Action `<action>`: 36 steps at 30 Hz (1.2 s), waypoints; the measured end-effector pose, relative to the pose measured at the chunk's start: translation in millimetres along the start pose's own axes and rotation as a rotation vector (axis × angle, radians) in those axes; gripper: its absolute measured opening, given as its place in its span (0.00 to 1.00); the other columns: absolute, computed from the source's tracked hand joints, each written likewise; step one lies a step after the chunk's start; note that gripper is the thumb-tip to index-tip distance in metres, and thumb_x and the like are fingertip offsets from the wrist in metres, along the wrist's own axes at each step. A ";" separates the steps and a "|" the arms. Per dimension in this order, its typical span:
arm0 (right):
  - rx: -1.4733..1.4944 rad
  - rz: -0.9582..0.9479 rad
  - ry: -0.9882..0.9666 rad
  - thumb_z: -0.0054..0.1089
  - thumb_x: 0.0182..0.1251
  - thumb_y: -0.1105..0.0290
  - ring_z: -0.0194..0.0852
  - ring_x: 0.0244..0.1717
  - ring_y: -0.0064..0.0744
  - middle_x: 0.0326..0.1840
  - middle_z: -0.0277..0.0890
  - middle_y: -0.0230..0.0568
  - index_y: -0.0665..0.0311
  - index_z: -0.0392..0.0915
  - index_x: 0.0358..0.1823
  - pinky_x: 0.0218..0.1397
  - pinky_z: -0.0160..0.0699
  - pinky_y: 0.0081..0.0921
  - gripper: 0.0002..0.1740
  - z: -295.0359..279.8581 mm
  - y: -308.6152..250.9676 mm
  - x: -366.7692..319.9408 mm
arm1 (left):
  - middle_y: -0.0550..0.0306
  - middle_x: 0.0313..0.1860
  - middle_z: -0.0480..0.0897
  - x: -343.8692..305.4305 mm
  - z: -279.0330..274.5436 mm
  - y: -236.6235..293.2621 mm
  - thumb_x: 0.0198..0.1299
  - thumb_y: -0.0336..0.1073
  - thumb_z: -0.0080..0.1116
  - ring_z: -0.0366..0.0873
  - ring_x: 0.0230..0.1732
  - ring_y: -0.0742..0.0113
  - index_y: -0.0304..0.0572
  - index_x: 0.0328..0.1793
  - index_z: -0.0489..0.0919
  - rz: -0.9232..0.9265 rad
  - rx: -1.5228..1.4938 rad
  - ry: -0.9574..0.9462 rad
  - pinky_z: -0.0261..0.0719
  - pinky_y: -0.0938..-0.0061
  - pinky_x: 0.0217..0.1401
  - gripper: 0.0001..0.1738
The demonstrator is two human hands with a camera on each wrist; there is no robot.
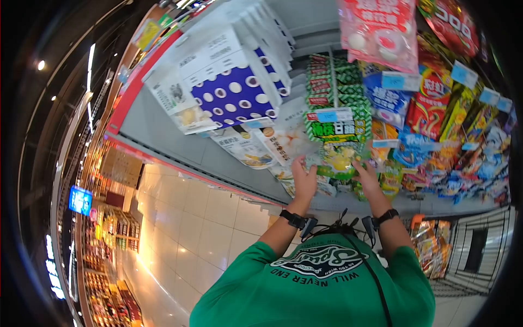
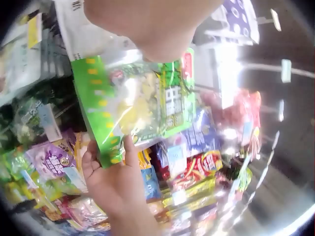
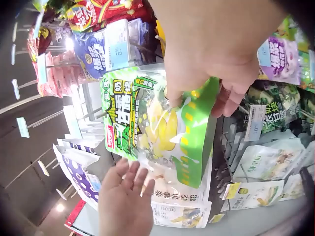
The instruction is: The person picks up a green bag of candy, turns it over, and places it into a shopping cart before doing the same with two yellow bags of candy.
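A green bag of sweets (image 1: 340,155) with yellow fruit pictured on it hangs at the front of a row of matching green-checked bags (image 1: 351,82). My right hand (image 1: 370,182) grips its lower right corner; in the right wrist view the thumb lies over the front and the other fingers (image 3: 229,101) curl behind. My left hand (image 1: 303,182) is at the bag's lower left side. Its fingers (image 3: 133,172) look spread and fairly straight beside the bag's edge in the right wrist view. A price tag (image 1: 329,115) overlaps the bag's top in the head view.
White bags with purple dotted panels (image 1: 234,98) hang to the left, above more white bags (image 1: 248,147). Pink bags (image 1: 378,32), blue bags (image 1: 387,101) and red bags (image 1: 433,95) crowd the right, with price tags (image 1: 400,82) sticking out. The shelf's red edge (image 1: 144,79) runs along the left.
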State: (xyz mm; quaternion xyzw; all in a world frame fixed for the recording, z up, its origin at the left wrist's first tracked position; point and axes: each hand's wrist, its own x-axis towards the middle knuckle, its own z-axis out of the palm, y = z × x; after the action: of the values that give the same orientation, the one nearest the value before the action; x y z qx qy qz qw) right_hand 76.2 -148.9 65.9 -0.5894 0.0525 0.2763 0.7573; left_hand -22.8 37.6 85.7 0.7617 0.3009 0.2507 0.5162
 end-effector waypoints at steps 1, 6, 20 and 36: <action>-0.025 -0.011 -0.016 0.64 0.56 0.54 0.73 0.47 0.30 0.49 0.71 0.42 0.70 0.64 0.59 0.38 0.76 0.25 0.36 -1.0 2.1 2.2 | 0.46 0.56 0.69 -5.0 -1.8 20.2 0.53 0.32 0.57 0.69 0.53 0.58 0.36 0.56 0.66 0.179 0.085 -0.047 0.66 0.67 0.57 0.24; 0.060 -0.060 -0.030 0.64 0.56 0.53 0.74 0.41 0.29 0.45 0.72 0.42 0.69 0.66 0.56 0.37 0.76 0.25 0.33 -4.5 11.4 9.8 | 0.43 0.62 0.63 -15.0 20.4 76.1 0.47 0.32 0.63 0.64 0.59 0.47 0.39 0.58 0.69 0.632 0.384 -0.221 0.64 0.59 0.60 0.29; -0.077 -0.122 -0.080 0.64 0.57 0.53 0.71 0.48 0.32 0.61 0.59 0.47 0.70 0.64 0.58 0.33 0.77 0.23 0.35 -11.2 24.5 64.8 | 0.45 0.73 0.50 8.4 45.5 71.4 0.39 0.38 0.69 0.49 0.72 0.44 0.55 0.68 0.63 0.708 0.773 -0.084 0.52 0.49 0.68 0.45; -0.306 -0.108 -0.177 0.59 0.61 0.55 0.74 0.28 0.23 0.34 0.73 0.36 0.69 0.64 0.56 0.25 0.68 0.22 0.30 -13.5 5.0 14.1 | 0.56 0.60 0.67 -10.5 46.0 30.4 0.54 0.33 0.58 0.64 0.60 0.52 0.53 0.55 0.75 0.810 0.566 -0.011 0.61 0.55 0.60 0.20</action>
State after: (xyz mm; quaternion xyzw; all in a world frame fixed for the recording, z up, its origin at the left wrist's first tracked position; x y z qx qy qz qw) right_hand 89.0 -155.5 51.8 -0.6730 -0.0887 0.2908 0.6743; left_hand 7.9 -7.9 97.7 0.9290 0.0342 0.3358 0.1519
